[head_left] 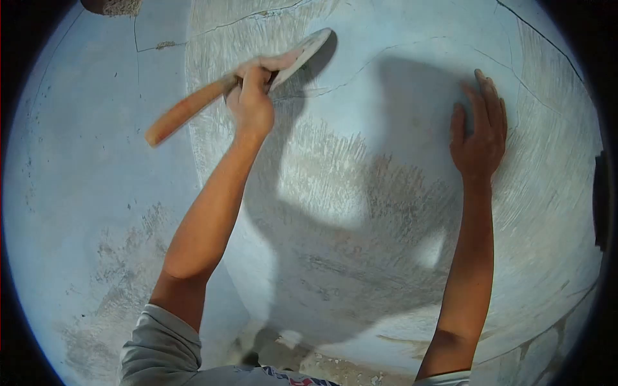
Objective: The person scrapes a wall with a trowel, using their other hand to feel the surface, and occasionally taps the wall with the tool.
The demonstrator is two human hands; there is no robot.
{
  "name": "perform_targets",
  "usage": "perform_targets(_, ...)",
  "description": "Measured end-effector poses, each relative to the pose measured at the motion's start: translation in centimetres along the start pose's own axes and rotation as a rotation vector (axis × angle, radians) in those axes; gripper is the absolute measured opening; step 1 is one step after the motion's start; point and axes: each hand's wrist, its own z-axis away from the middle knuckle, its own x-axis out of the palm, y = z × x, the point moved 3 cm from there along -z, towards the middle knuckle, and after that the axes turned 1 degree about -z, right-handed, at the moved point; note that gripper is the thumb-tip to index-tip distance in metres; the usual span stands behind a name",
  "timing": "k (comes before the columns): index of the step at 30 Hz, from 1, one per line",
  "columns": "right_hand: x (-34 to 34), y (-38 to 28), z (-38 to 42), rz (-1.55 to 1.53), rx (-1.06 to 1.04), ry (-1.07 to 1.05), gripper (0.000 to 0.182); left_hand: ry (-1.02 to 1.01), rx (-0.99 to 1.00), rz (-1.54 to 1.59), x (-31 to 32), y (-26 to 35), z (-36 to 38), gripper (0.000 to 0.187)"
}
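My left hand (252, 106) is closed around the neck of a trowel (183, 114) where the wooden handle meets the blade. That handle sticks out down to the left. Its pale, smeared blade (308, 55) slants up to the right, close over the wall, and casts a dark shadow beside it. Farther right, my right hand (479, 132) lies against the wall with fingers stretched upward and nothing in it. Between my hands the pale blue wall (351, 64) carries a thin crack, and below that come rough, scraped grey patches (328, 174).
To the left, past a corner line, another blue wall face (84, 161) has worn spots low down. A brown-edged hole (116, 6) breaks the surface at the top left. Some dark object (602, 199) stands at the right edge. Rubble-like ground (335, 367) shows at the bottom.
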Motion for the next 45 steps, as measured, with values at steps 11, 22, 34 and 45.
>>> perform_targets(11,-0.2,-0.4,-0.3,-0.015,0.022,0.0,0.033,-0.101,0.067,-0.167,-0.9,0.8,-0.4,0.034)
perform_targets(22,-0.2,-0.5,-0.5,-0.008,0.02,-0.012,0.033,-0.184,0.067,-0.291,1.0,0.2,-0.9,0.034)
perform_targets(34,-1.8,-5.1,2.3,-0.224,0.271,-0.151,0.045,-0.438,0.056,-0.138,-9.0,0.9,18.3,0.042)
perform_targets(45,-22.5,-47.9,36.6,-1.406,1.399,-1.144,0.111,-0.372,-1.148,0.846,-28.2,3.6,47.8,0.065)
